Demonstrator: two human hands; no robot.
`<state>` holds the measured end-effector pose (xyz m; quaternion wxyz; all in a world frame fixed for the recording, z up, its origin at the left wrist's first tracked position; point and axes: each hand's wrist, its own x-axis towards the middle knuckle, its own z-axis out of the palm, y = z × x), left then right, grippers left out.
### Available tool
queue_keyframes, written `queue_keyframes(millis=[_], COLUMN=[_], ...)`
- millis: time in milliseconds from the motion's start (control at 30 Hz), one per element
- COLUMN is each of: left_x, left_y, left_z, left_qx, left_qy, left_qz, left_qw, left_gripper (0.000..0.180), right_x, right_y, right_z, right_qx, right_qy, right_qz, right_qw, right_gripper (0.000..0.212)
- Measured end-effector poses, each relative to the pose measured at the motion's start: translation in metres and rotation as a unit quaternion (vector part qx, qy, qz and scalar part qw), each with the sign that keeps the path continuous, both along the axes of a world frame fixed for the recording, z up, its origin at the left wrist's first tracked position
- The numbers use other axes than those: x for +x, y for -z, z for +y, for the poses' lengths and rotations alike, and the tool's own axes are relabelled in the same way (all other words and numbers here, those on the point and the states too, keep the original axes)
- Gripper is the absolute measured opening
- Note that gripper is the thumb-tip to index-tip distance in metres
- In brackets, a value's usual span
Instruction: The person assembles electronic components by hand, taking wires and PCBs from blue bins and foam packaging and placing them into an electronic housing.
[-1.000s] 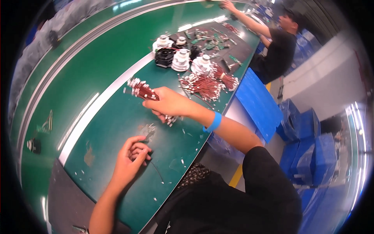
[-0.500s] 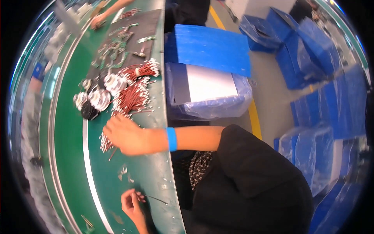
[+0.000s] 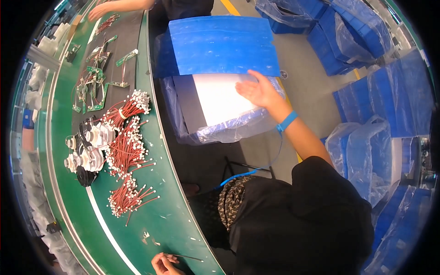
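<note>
My right hand point(image 3: 256, 90) is open, fingers spread and palm partly turned up, with nothing in it. It is over the white sheet point(image 3: 213, 98) in a plastic-lined box, just below a blue panel point(image 3: 224, 46); whether it touches the sheet I cannot tell. A blue wristband point(image 3: 287, 121) with a coiled cord circles that wrist. At the lower edge my left hand point(image 3: 165, 264) is closed on a thin dark strand point(image 3: 188, 258) that points right over the green table. Ahead of it lie red wire bundles with white connectors point(image 3: 126, 199).
White and black round parts point(image 3: 87, 156) sit beside the wires. Green circuit boards point(image 3: 96, 87) lie on a dark mat point(image 3: 121, 75) farther off. Another person's hand point(image 3: 98, 10) reaches in at top left. Plastic-lined blue bins point(image 3: 362, 101) stand at right.
My right hand has left the wire bundle and swung right over the box. The view has shifted, and the blue cord now shows. My left hand still holds the thin strand.
</note>
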<state>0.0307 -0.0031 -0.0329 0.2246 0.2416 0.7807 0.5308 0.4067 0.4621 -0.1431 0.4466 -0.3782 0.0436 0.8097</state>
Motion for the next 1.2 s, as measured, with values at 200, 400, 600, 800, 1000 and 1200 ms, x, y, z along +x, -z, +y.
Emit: queue_keyframes(millis=[200, 400, 600, 800, 1000, 1200], left_x=[0.021, 0.017, 0.017, 0.018, 0.015, 0.02], left_y=[-0.031, -0.016, -0.016, -0.02, -0.018, -0.025], left_z=[0.017, 0.016, 0.013, 0.02, 0.014, 0.017], left_qx=[-0.039, 0.028, 0.045, 0.074, 0.065, 0.072], left_qy=[0.023, 0.021, 0.01, 0.053, 0.054, 0.061], left_qz=[0.015, 0.025, 0.003, -0.036, -0.039, -0.053], left_qw=[0.999, 0.999, 0.999, 0.995, 0.996, 0.994], left_gripper=[0.009, 0.01, 0.008, 0.007, 0.009, 0.008], right_x=[0.012, 0.036, 0.152, 0.346, 0.457, 0.451], right_y=[0.038, 0.019, -0.134, -0.226, -0.208, -0.145], right_z=[0.05, 0.069, 0.004, -0.113, -0.272, -0.332], right_qx=[0.032, 0.127, 0.214, 0.242, 0.191, 0.212], right_qy=[0.17, 0.174, 0.058, 0.153, 0.235, 0.2], right_qz=[0.057, -0.105, -0.274, -0.433, -0.49, -0.444], right_qw=[0.983, 0.971, 0.936, 0.854, 0.818, 0.847], right_gripper=[0.059, 0.032, 0.031, 0.038, 0.034, 0.034])
